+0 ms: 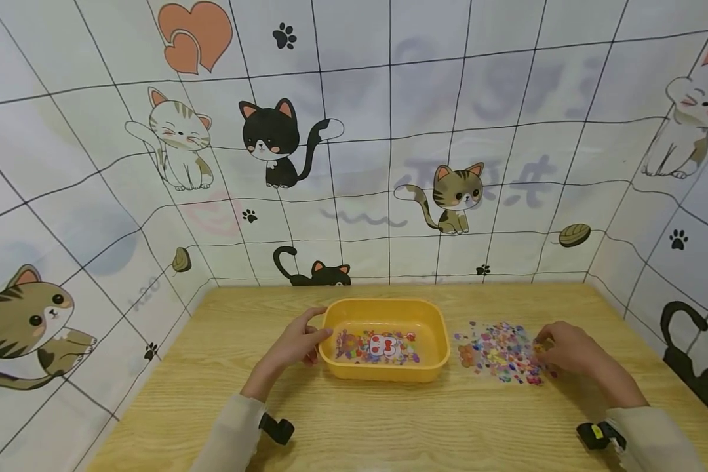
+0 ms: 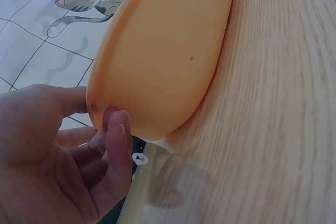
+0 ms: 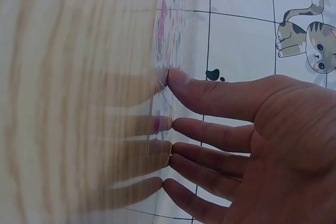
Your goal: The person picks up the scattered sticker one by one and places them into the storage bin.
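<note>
On the table is a yellow plastic tub (image 1: 383,373) with a flat patch of small colourful pieces (image 1: 354,344) and a white-and-red cartoon face (image 1: 383,345) inside. My left hand (image 1: 299,339) pinches its left rim, thumb and curled fingers on either side of the wall, which also shows in the left wrist view. To the tub's right lies a flat, clear-looking spread of small multicoloured pieces (image 1: 504,354) with a brown bear shape (image 1: 467,355). My right hand (image 1: 569,351) reaches its right edge. In the right wrist view its spread fingertips (image 3: 181,77) touch down at the edge.
The pale wooden table (image 1: 354,419) meets a wall covering (image 1: 366,164) printed with cats and grid lines at the back and on both sides. Each wrist wears a small black device, one on the left (image 1: 277,428) and one on the right (image 1: 596,434).
</note>
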The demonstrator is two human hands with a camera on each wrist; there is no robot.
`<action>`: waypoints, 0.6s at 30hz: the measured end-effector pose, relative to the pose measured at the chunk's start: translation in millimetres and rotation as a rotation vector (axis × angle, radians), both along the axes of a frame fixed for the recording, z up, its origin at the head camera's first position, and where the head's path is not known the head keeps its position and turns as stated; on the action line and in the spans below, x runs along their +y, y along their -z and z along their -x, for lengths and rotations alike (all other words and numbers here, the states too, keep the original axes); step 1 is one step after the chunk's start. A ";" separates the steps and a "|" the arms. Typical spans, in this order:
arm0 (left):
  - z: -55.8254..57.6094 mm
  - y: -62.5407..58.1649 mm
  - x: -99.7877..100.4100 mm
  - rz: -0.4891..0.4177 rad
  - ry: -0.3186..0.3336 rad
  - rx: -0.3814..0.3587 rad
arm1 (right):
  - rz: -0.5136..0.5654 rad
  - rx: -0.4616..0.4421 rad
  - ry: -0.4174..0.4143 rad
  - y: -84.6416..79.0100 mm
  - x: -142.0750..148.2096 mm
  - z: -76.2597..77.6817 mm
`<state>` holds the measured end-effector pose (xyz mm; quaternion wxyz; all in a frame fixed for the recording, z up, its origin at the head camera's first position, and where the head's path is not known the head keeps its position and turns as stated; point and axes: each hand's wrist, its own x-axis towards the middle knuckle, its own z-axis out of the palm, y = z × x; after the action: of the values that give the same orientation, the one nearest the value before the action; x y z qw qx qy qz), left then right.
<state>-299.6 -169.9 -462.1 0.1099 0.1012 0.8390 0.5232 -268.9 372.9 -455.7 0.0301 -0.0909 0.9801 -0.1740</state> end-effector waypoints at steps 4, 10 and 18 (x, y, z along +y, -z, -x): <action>-0.2 1.1 -0.6 -0.004 0.000 -0.001 | -0.002 -0.015 0.009 -1.7 -2.0 0.6; -0.3 -0.1 -0.1 -0.002 -0.008 -0.003 | -0.023 -0.027 0.040 -3.4 -6.3 1.9; 1.5 1.4 -0.7 -0.011 0.005 -0.006 | -0.026 -0.035 0.079 -2.2 -6.0 2.5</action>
<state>-301.1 -170.6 -463.5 0.1130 0.1026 0.8355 0.5279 -271.4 366.8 -453.5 0.0417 -0.0489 0.9844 -0.1637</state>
